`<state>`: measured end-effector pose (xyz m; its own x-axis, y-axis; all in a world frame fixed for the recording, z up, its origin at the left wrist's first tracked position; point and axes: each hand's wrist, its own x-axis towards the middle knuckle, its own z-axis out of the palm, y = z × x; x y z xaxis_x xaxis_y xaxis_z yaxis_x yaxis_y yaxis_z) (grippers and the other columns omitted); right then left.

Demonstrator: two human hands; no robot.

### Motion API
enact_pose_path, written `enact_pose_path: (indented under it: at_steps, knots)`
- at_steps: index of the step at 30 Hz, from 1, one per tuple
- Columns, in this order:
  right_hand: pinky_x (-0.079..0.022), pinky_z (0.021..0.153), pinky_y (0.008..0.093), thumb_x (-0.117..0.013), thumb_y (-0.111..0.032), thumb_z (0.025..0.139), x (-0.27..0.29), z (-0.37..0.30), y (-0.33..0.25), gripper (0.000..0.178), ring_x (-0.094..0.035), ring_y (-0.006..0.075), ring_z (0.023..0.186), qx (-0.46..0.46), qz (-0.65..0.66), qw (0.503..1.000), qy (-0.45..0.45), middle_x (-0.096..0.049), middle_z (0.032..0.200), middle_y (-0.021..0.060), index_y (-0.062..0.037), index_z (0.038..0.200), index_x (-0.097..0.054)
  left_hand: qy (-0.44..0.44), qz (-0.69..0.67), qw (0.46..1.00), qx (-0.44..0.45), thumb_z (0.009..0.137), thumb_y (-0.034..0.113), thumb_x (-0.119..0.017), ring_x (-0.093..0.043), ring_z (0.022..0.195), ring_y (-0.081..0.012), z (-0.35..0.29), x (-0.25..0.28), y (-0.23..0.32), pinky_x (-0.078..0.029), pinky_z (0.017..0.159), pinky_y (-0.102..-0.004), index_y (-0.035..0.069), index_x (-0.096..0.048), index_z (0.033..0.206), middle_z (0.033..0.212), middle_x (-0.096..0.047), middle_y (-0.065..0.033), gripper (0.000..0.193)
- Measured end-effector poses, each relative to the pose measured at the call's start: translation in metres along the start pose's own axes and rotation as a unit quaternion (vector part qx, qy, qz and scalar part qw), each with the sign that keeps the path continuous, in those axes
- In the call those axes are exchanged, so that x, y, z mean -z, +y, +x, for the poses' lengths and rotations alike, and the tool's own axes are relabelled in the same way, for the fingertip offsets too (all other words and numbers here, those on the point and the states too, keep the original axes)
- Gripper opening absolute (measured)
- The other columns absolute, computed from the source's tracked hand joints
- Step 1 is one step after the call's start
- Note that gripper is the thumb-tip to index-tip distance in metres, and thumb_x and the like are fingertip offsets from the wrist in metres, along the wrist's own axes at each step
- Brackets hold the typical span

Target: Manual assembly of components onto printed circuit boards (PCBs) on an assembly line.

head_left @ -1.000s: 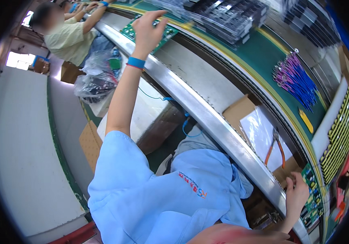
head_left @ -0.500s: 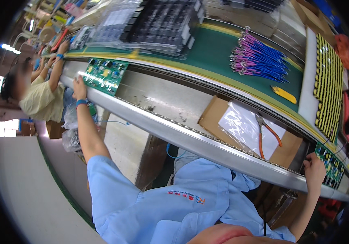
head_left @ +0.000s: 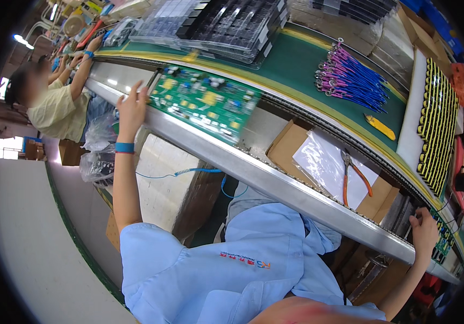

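A large green circuit board (head_left: 205,102), set with small components, lies across the two rails of the conveyor on the left. My left hand (head_left: 133,110), a blue band at its wrist, is at the board's left end with fingers stretched and apart. Far to the right, a second green circuit board (head_left: 444,237) sits on the rails, partly hidden by my right hand (head_left: 424,235). That hand's fingers are bent and slightly apart at the board's left edge, gripping nothing that I can see.
Beyond the rails, a green belt (head_left: 291,65) carries stacked plastic trays (head_left: 226,32), blue wires with pink ends (head_left: 353,81) and a yellow cutter (head_left: 379,127). Orange-handled pliers (head_left: 346,178) lie over a cardboard box (head_left: 286,141). Yellow-and-black parts (head_left: 438,127) stand right. Another person (head_left: 61,110) works at far left.
The left board has slid right along the rails, with my left hand following at its end. The right board and my right hand have shifted slightly right and nearer.
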<state>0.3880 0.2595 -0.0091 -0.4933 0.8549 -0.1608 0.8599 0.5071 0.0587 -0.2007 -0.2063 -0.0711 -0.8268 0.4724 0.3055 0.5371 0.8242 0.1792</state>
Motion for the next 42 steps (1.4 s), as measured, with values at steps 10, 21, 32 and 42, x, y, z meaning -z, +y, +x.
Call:
enact_pose_path:
  at_steps: [10,21,32,42]
  knots:
    - [-0.048,0.064,0.0418,-0.071,-0.015,0.082,0.049,0.019,-0.113,0.025,-0.066,0.0324,0.071,0.205,0.021,0.973,0.103,-0.066,0.075,0.0144,-0.0058,0.105,-0.064,-0.159,-0.045,0.949,-0.269,0.092,0.039,-0.063,-0.069,0.081,-0.025,-0.055,0.032,0.201,-0.032,0.108,-0.0504,0.008,-0.046,0.138,0.075,-0.069,-0.0114,0.058]
    - [-0.049,0.067,0.0422,-0.071,-0.014,0.081,0.087,0.035,-0.21,0.024,-0.066,0.0331,0.075,0.369,0.038,0.926,0.078,-0.067,0.081,0.0132,-0.0053,0.102,-0.064,0.237,0.068,0.964,-0.101,0.08,0.044,-0.074,-0.064,0.094,-0.0295,0.088,0.017,0.173,-0.042,0.09,-0.0449,0.006,-0.065,0.105,0.101,-0.065,-0.0123,0.046]
    - [-0.05,0.07,0.0441,-0.07,-0.017,0.081,0.107,0.097,-0.344,0.022,-0.066,0.0334,0.081,0.507,0.031,0.855,0.107,-0.069,0.084,0.013,-0.0085,0.1,-0.066,0.298,-0.15,0.94,-0.072,0.081,0.032,-0.074,-0.06,0.094,-0.0354,0.105,-0.022,0.167,-0.051,0.081,-0.0435,0.001,-0.067,0.098,0.094,-0.061,-0.0175,0.036]
    - [-0.051,0.065,0.0312,-0.066,-0.024,0.087,0.098,0.161,-0.507,0.039,-0.066,0.0205,0.074,0.605,0.162,0.689,0.364,-0.07,0.097,0.0084,-0.011,0.123,-0.059,-0.119,-0.939,0.321,-0.022,0.101,0.028,-0.053,-0.055,0.085,-0.0241,0.129,-0.022,0.104,-0.052,0.069,-0.0329,-0.008,-0.049,0.122,0.095,-0.055,-0.0159,0.042]
